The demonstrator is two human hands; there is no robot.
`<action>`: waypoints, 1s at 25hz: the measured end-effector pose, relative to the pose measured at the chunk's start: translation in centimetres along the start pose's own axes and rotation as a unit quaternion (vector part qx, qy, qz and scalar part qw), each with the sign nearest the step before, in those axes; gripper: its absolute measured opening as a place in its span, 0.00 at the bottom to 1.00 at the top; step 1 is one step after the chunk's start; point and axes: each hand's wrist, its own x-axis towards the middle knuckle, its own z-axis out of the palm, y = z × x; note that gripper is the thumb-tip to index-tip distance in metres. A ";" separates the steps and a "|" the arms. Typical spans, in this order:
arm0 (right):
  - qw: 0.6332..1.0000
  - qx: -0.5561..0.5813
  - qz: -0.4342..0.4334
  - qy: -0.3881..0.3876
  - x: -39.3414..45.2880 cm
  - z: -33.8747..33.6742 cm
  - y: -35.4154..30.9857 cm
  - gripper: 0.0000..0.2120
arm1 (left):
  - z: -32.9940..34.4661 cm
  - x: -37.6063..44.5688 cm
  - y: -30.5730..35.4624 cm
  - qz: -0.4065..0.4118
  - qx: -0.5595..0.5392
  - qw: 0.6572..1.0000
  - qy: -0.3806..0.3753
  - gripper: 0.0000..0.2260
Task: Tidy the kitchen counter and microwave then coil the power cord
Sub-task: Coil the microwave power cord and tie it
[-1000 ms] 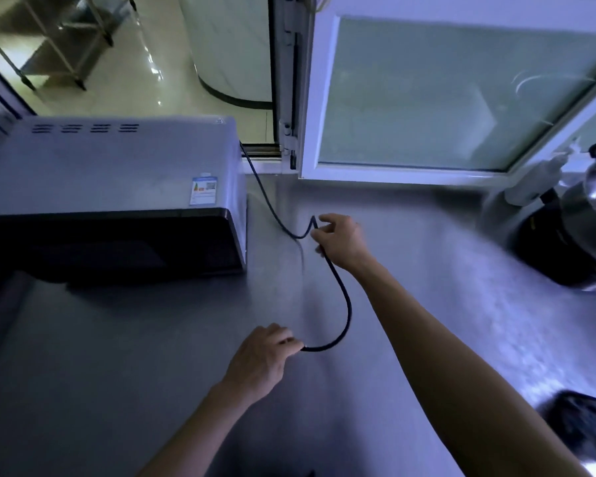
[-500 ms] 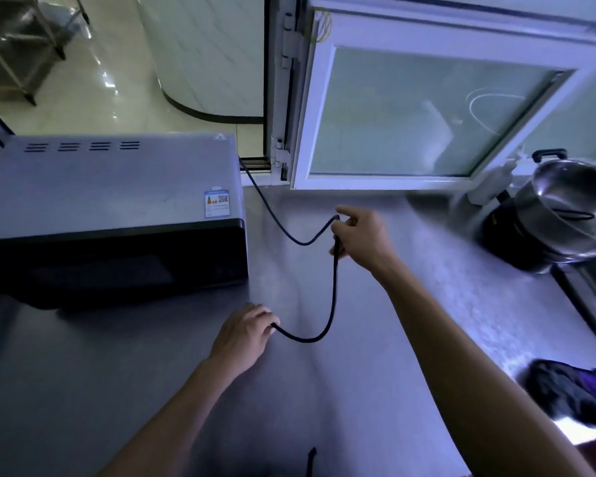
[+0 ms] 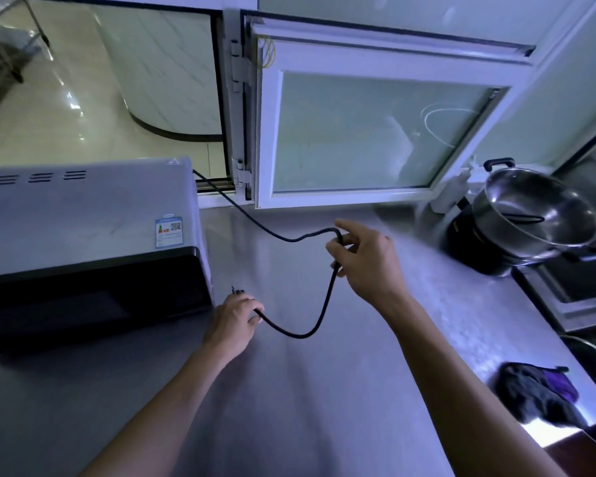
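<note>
Steel worktop [image 3: 324,390], microwave [image 3: 83,235] at left: I've got the power cord [image 3: 324,301] pinched in my right hand [image 3: 369,259], plug end gripped in left hand [image 3: 234,321]. Cord hangs in one slack loop btwn hands; coiling barely begun, rag [image 3: 537,390] not yet cleared.

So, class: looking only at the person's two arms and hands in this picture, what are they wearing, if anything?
Nothing shows on them. Both forearms are bare from the bottom edge of the picture to the wrists, with no sleeve in view. The left hand and the right hand have no gloves, and no watch, bracelet or ring can be seen on the sides that face the camera. The dim light could hide small details.
</note>
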 end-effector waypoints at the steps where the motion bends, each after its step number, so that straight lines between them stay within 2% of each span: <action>1: 1.000 0.005 0.001 0.002 0.0 -0.3 0.3 0.17 | 0.3 0.3 0.3 -0.007 0.007 1.000 0.004 0.06; 4: 0.999 0.032 -0.013 0.012 0.1 -1.4 1.1 0.09 | 0.8 0.8 1.0 -0.047 -0.006 0.999 0.004 0.05; 8: 0.995 0.102 -0.008 0.013 0.6 -2.7 1.1 0.04 | 1.7 0.8 2.4 -0.119 -0.053 0.991 -0.005 0.08; 11: 0.986 0.166 -0.010 0.011 1.5 -3.7 0.3 0.11 | 2.1 1.0 3.8 -0.165 -0.124 0.979 -0.005 0.05; 13: 0.980 0.196 -0.021 0.015 2.3 -4.5 -0.5 0.15 | 2.3 1.3 5.2 -0.163 -0.162 0.973 -0.005 0.12; 19: 0.974 0.216 -0.061 0.011 4.7 -5.9 -2.1 0.16 | 0.6 2.6 10.4 -0.118 -0.252 0.960 0.010 0.39; 22: 0.974 0.211 -0.079 0.006 5.3 -6.1 -2.4 0.16 | -0.9 3.9 13.0 -0.043 -0.215 0.975 0.041 0.53; 25: 0.969 0.223 -0.104 -0.001 5.5 -6.1 -2.8 0.08 | -2.0 5.8 15.4 0.029 -0.143 0.987 0.072 0.61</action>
